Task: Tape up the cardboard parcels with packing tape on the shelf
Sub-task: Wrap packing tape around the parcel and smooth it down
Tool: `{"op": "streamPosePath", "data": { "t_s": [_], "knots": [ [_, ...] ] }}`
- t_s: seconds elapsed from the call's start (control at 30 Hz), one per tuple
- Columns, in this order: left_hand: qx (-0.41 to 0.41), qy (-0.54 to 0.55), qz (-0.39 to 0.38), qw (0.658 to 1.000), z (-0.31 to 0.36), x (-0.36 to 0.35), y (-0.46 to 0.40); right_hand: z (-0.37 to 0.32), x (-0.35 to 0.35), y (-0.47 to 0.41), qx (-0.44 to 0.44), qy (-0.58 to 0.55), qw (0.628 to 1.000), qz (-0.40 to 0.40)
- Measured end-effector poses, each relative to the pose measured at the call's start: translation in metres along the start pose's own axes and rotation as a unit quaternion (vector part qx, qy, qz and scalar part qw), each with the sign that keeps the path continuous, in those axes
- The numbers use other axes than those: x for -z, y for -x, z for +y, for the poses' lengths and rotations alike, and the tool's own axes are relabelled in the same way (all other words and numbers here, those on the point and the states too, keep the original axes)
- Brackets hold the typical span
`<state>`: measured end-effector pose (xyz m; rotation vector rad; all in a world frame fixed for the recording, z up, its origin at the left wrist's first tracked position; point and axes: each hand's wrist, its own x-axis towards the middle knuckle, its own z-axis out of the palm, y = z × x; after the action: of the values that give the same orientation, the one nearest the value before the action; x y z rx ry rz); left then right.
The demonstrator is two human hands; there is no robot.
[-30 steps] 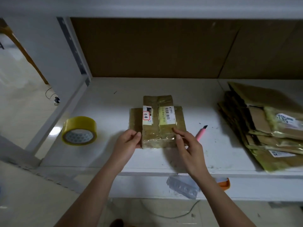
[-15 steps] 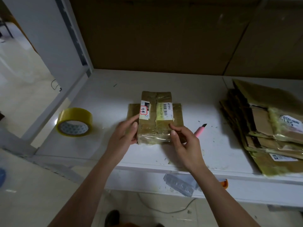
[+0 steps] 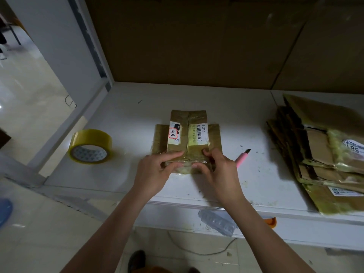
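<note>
Now, pressing the tape end flat along the near edge of the cardboard parcel (image 3: pixel 187 141), which lies mid-shelf (image 3: pixel 126 107). Left hand (image 3: pixel 155 174) pinching that edge, thumb underneath and fingers on top; right hand (image 3: pixel 218 170) gripping it likewise just beside. Best to rub outward from the middle seam, keeping the parcel pinned so no wrinkle or bubble stays. Tape roll (image 3: pixel 89 146) well to the left, pink cutter (image 3: pixel 243 158) just right of the parcel, taped stack (image 3: pixel 323 152) far right.
</note>
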<state>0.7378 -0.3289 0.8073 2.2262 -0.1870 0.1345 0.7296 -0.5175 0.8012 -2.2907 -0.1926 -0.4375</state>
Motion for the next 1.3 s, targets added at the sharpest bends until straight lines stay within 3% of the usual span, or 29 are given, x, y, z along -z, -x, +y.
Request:
{"op": "streamPosePath", "data": {
  "t_s": [0.23,0.37,0.5,0.63,0.77,0.93,1.17,1.3],
  "knots": [
    [-0.019,0.019,-0.051,0.998,-0.011,0.006,-0.008,0.008,0.006,-0.003,0.015,0.000,0.999,-0.031],
    [0.017,0.063,-0.140,0.988,-0.020,0.014,-0.013,0.007,0.011,-0.006,-0.009,-0.013,0.996,-0.087],
    [0.049,0.119,-0.288,0.949,-0.021,0.038,-0.022,0.018,0.038,-0.015,-0.082,-0.150,0.966,-0.192],
    [0.055,0.130,-0.342,0.929,-0.021,0.051,-0.031,0.028,0.050,-0.016,-0.140,-0.277,0.914,-0.262],
    [0.059,0.178,-0.332,0.925,-0.024,0.047,-0.033,0.028,0.042,-0.015,-0.167,-0.321,0.903,-0.232],
    [0.055,0.186,-0.256,0.947,-0.020,0.038,-0.029,0.025,0.031,-0.012,-0.147,-0.301,0.929,-0.157],
    [0.042,0.158,-0.099,0.982,-0.019,0.017,-0.013,0.025,0.007,0.000,-0.046,-0.144,0.987,-0.049],
    [0.057,0.188,-0.143,0.970,-0.015,0.022,-0.014,0.023,0.017,-0.004,-0.096,-0.175,0.974,-0.103]
  ]
}}
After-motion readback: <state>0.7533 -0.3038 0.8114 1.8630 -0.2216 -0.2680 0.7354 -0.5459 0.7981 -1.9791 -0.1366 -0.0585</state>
